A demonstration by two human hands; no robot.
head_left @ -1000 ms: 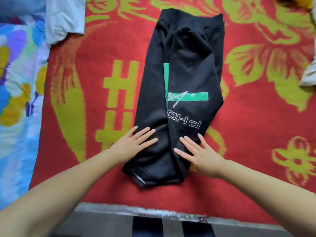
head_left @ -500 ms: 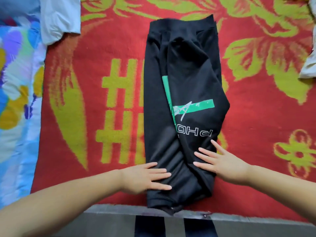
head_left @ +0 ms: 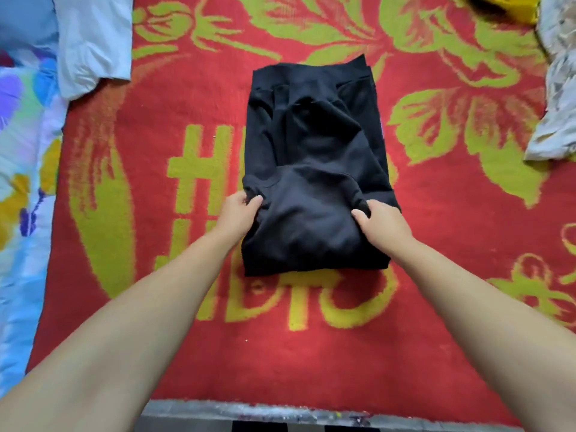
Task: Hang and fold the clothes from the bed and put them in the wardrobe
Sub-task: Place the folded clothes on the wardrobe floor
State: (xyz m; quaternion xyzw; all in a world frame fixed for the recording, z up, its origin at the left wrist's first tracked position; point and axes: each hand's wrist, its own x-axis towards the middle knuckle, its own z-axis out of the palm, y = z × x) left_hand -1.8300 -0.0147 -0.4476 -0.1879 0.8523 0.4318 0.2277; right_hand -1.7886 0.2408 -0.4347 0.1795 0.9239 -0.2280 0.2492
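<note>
A black garment point(head_left: 314, 145) lies on the red and yellow-green bed cover point(head_left: 452, 251), its near end doubled up over the middle so the green print is hidden. My left hand point(head_left: 240, 213) grips the left corner of the folded-over flap. My right hand point(head_left: 381, 221) grips the flap's right corner. Both thumbs lie on top of the cloth, and the other fingers are tucked under it.
A pale blue cloth point(head_left: 93, 45) lies at the top left beside a floral sheet point(head_left: 21, 182). A light patterned cloth point(head_left: 558, 98) and something yellow point(head_left: 514, 7) sit at the right edge. The bed's metal edge point(head_left: 280, 411) runs along the bottom.
The flat hands that pressed the long garment have taken hold of its near end and folded it away from me over the middle. The green print and white lettering are now covered.
</note>
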